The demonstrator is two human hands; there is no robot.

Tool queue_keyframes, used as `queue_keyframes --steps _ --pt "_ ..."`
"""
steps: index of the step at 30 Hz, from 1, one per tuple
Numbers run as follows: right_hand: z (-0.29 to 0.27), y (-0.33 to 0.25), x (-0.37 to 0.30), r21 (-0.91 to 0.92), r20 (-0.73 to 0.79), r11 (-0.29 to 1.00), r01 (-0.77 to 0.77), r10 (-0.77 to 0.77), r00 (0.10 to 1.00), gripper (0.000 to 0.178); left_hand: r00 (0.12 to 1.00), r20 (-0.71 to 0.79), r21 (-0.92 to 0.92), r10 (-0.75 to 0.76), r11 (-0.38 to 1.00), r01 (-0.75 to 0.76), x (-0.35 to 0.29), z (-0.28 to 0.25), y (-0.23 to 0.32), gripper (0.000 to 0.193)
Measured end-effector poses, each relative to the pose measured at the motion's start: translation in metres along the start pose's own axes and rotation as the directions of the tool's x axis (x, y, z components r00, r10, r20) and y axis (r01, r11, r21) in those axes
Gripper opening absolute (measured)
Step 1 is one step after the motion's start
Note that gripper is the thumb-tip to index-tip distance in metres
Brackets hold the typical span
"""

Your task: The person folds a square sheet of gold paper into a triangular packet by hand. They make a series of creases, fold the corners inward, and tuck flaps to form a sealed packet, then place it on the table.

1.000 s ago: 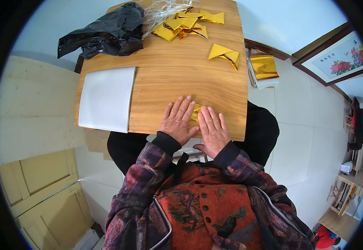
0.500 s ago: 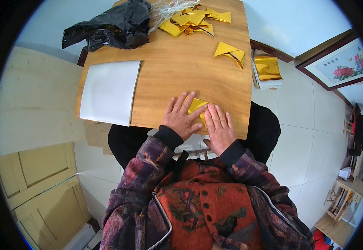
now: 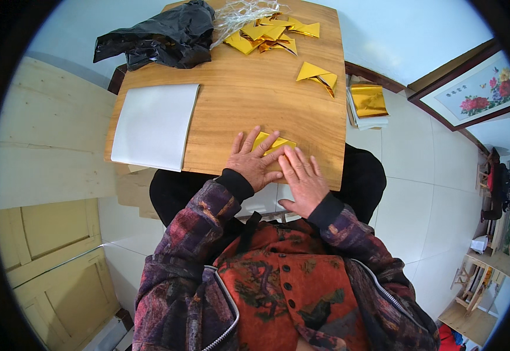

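A piece of folded gold foil paper [image 3: 272,142] lies near the front edge of the wooden table [image 3: 237,99]. Spread flat over its left part, my left hand [image 3: 252,161] presses it down with fingers apart. My right hand [image 3: 305,178] rests at its lower right, fingers stretched out and their tips close to the left hand's fingers. Both hands cover much of the paper, so its full shape is hidden. Farther off on the right lies a single folded gold paper piece [image 3: 313,75]. Several more folded gold pieces [image 3: 269,32] form a pile at the back.
A white folded sheet or pad [image 3: 155,126] lies at the table's left. Behind it sits a crumpled black plastic bag [image 3: 170,38], next to clear plastic wrapping [image 3: 240,16]. Beyond the right edge, a stack topped with gold sheets [image 3: 369,100] stands lower down.
The gold paper under my hands now shows as a flatter, narrower strip than before. My hands have shifted only slightly; the whole view has moved a little.
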State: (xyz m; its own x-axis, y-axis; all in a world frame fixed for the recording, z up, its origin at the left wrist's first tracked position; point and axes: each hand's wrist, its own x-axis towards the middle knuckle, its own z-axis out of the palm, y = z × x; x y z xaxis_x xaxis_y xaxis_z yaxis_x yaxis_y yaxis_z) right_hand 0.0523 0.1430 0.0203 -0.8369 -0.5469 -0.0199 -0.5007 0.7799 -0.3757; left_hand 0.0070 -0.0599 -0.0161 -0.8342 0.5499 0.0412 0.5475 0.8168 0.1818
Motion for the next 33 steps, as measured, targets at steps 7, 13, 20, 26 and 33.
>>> queue_keyframes --steps 7,13,20,26,33 --pt "0.01 0.002 -0.004 -0.095 0.019 0.995 -0.032 0.034 0.999 0.106 0.999 -0.019 -0.019 0.028 0.999 -0.028 -0.001 -0.007 0.0 0.071" --pt "0.013 0.001 -0.013 -0.279 0.028 0.955 -0.102 0.114 0.993 0.097 0.998 0.024 -0.087 0.056 0.995 -0.053 -0.001 -0.015 -0.001 0.083" --pt "0.008 -0.01 -0.017 -0.111 -0.039 0.993 -0.026 0.022 0.999 0.098 0.988 0.139 -0.042 0.065 0.997 -0.06 0.001 -0.023 0.0 0.095" --pt "0.014 -0.005 -0.022 -0.156 -0.01 0.986 -0.056 0.055 0.998 0.096 0.983 0.168 -0.013 0.069 0.998 -0.068 0.002 -0.026 0.002 0.095" --pt "0.007 -0.001 -0.034 -0.059 -0.034 0.997 -0.044 0.042 0.999 0.093 0.983 0.158 -0.013 0.088 0.996 -0.087 0.002 -0.026 0.001 0.093"
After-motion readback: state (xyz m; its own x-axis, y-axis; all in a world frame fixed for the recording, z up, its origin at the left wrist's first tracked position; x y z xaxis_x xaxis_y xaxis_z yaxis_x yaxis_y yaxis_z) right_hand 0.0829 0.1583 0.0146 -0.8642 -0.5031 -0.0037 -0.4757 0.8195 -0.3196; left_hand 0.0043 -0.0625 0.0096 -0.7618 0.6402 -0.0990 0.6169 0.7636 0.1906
